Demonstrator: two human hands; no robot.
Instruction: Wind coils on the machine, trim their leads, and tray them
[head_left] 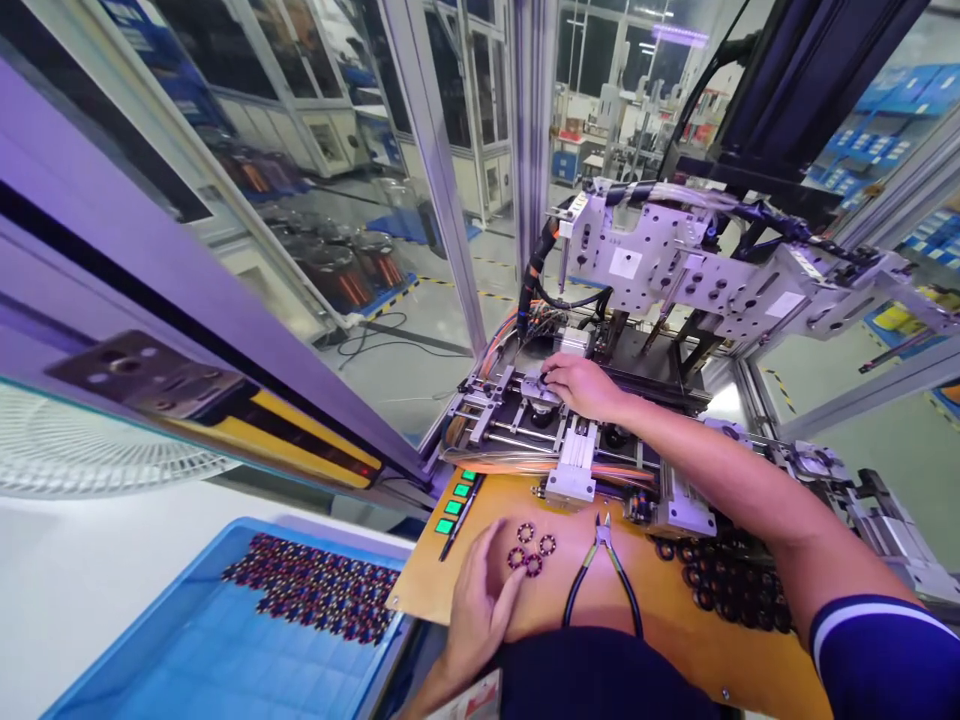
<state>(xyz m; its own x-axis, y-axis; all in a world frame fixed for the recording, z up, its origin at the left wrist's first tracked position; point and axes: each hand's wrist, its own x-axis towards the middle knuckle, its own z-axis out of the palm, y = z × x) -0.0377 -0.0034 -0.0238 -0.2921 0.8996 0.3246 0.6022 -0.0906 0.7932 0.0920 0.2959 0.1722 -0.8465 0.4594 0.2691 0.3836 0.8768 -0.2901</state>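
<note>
My left hand point(480, 592) rests on the orange board point(555, 600), fingers curved and apart from the thumb. Just beside it lie several small ring-shaped wound cores point(526, 548); the thumb tip is close to or touching the lowest ones. My right arm stretches across the machine, and my right hand point(583, 386) is at a metal fixture point(538, 390), its fingers bent together over the top. Whatever is between those fingertips is too small or hidden to tell. A pair of wire cutters point(602, 545) with dark handles lies spread on the board between my arms.
At left, a blue tray point(180, 640) holds many wound cores point(322, 585). Dark rings point(731, 585) are heaped on the board's right side. Green buttons point(454, 507) and a thin black pen-like tool point(459, 520) lie left. A machine head point(637, 255) hangs above the fixtures.
</note>
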